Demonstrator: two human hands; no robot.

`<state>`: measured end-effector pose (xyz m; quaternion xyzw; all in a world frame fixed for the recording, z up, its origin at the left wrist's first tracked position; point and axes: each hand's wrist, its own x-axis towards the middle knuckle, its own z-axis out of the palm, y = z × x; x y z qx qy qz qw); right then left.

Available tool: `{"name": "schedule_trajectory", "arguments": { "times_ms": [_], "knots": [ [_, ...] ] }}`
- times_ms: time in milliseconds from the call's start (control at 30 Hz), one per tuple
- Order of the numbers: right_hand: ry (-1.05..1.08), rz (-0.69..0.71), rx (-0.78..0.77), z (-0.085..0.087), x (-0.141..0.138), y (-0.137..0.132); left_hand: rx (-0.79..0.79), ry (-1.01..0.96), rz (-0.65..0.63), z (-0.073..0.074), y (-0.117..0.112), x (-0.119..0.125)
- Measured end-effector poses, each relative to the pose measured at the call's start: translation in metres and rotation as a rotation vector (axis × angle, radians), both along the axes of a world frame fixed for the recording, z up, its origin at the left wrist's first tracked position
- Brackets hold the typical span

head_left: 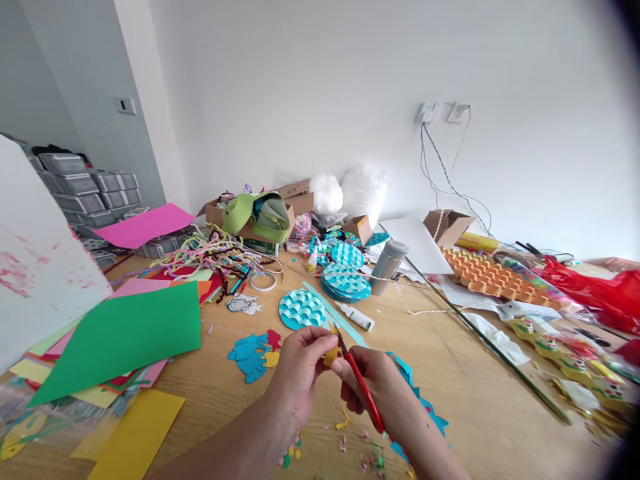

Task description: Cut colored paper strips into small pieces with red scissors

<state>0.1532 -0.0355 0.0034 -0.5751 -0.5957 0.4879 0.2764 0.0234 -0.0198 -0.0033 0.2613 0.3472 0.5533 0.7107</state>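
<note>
Above the middle of the wooden table, my left hand (303,363) pinches a small piece of yellow paper (331,355). Closed around a pair of red-handled scissors (361,387) is my right hand (376,381). The dark blades point up and away, right beside the yellow paper; whether they touch it I cannot tell. To the left of my hands lie blue fish-shaped paper cutouts (249,355), with a small red cutout (273,339) and a yellow one (271,360). Blue paper pieces (425,407) are partly covered by my right forearm. Tiny paper scraps (367,453) are scattered below my hands.
Colored paper sheets, a green one (135,330) on top, pile up at left. Turquoise scalloped discs (301,309), a white glue bottle (356,316) and a grey flask (389,268) stand or lie ahead. On the right are a long green stick (493,347) and an orange egg tray (500,277).
</note>
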Motion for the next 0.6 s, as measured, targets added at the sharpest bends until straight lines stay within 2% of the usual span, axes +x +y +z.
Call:
{"name": "schedule_trajectory", "arguments": {
  "times_ms": [600],
  "knots": [
    [0.004,0.021,-0.010,-0.0006,0.0014,0.0007,-0.015,0.019,0.017,0.0041,-0.0028,-0.0003]
  ]
}}
